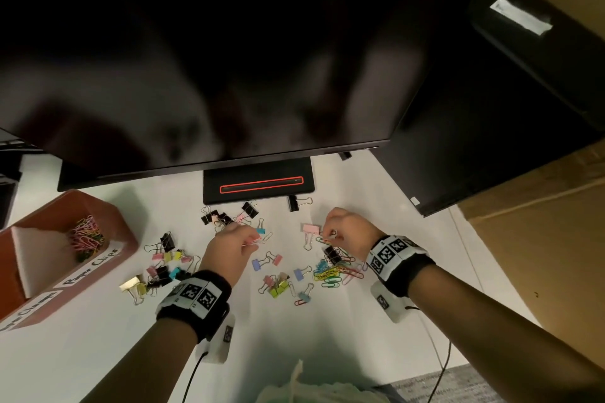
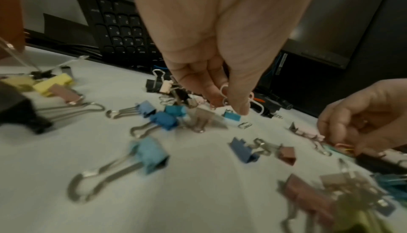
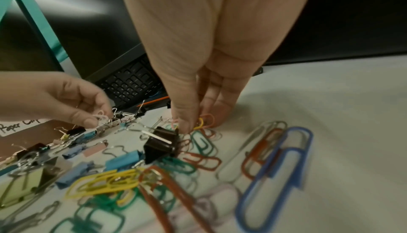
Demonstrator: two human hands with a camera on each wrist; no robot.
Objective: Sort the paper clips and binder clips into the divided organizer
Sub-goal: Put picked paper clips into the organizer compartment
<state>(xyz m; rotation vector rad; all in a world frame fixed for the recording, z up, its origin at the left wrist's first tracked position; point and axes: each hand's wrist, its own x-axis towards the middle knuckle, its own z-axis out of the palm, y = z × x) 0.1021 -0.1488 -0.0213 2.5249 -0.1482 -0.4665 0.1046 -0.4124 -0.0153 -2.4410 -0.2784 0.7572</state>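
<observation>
My left hand [image 1: 253, 240] hovers over the middle of the white table [image 1: 409, 255] and pinches a few white and pink paper clips [image 2: 225, 92] between thumb and fingers. My right hand [image 1: 329, 235] reaches down at the far edge of a heap of coloured paper clips [image 1: 334, 271] and pinches yellow and orange paper clips [image 3: 203, 122]. A black binder clip [image 3: 163, 144] lies just beside its thumb. Coloured binder clips [image 1: 163, 262] are scattered over the table. The red-brown organizer [image 1: 127, 239] stands at the left, with paper clips [image 1: 86, 235] in its far compartment.
A large dark monitor [image 1: 229, 75] overhangs the back of the table, its stand base [image 1: 258, 185] just behind the clips. A black keyboard [image 2: 118, 28] sits under it. A cardboard box [image 1: 540, 239] stands past the table's right edge.
</observation>
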